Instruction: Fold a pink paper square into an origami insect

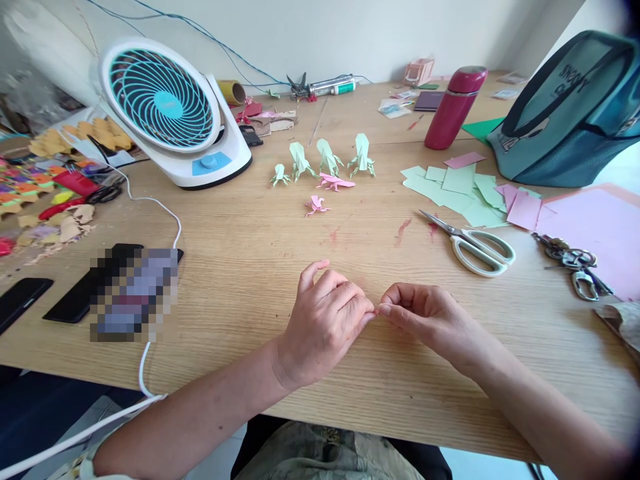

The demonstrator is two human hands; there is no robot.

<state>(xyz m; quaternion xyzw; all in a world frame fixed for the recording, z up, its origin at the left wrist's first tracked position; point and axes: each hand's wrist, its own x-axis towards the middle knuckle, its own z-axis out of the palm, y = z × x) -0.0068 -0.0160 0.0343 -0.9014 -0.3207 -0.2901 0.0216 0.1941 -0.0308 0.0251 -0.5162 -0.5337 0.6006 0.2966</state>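
Observation:
Low over the front of the wooden table, my left hand and my right hand meet at the fingertips. Both pinch at the same spot, and whatever lies between them is too small or hidden to name. Beyond them stand several pale green folded-paper figures in a row. A pink folded-paper figure lies in front of these, and a smaller pink paper figure sits nearer to me. To the right of my hands rest open-bladed scissors with white handles.
Green and pink paper pieces, a red flask and a teal bag are at right, with keys nearer. On the left stand a white fan and a phone with a white cable.

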